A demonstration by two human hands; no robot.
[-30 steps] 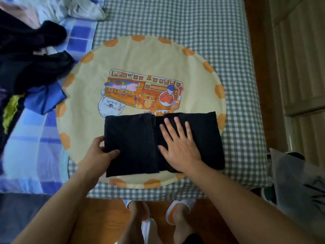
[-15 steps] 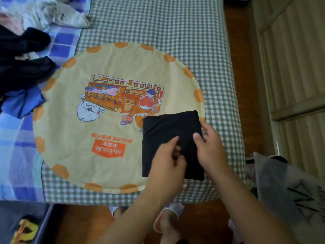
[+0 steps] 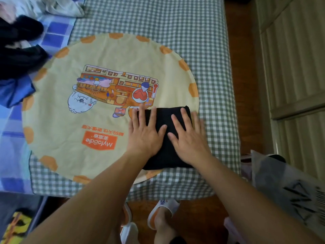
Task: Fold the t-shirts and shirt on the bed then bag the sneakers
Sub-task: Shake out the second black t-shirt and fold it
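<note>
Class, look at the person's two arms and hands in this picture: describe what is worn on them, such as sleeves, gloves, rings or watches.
Both forearms are bare up to the frame edge, with no sleeves in view. The left hand and right hand wear no gloves, and no ring, watch or bracelet shows on the fingers or wrists.

A reddish wooden floor (image 3: pixel 246 85) runs beside pale ribbed cabinet doors (image 3: pixel 290 59) at right.

Matt black cloth t-shirt (image 3: pixel 165 138)
</note>
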